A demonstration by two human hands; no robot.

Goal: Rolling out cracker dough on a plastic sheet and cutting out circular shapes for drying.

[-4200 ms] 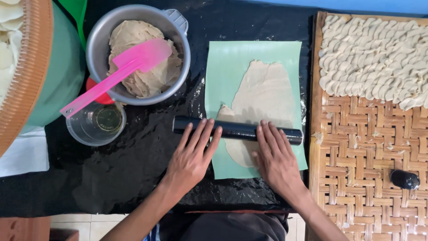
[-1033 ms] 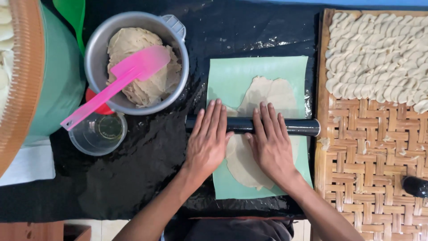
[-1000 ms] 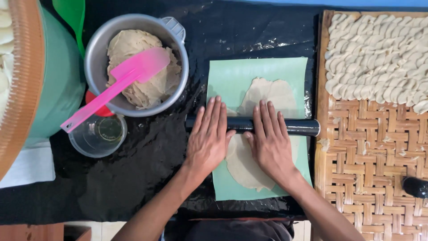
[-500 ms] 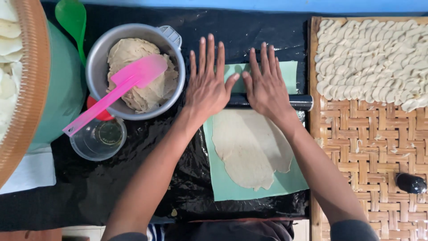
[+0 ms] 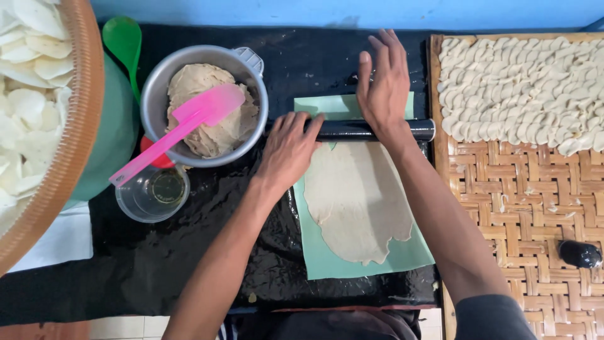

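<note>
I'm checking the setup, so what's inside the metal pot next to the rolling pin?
The metal pot holds a mound of beige dough with a pink spatula resting on it. The pot's bottom is covered by the dough.

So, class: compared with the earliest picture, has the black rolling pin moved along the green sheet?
Yes. The black rolling pin has rolled away from the person, from the near part of the green sheet to its far edge.

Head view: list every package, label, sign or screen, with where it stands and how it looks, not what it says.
None in view: no package, label, sign or screen shows.
The nearest to packaging are plain, unmarked things:
Green sheet: flat rectangle on the black cover, under the rolled dough.
Clear cup: round, below the metal bowl.
</note>
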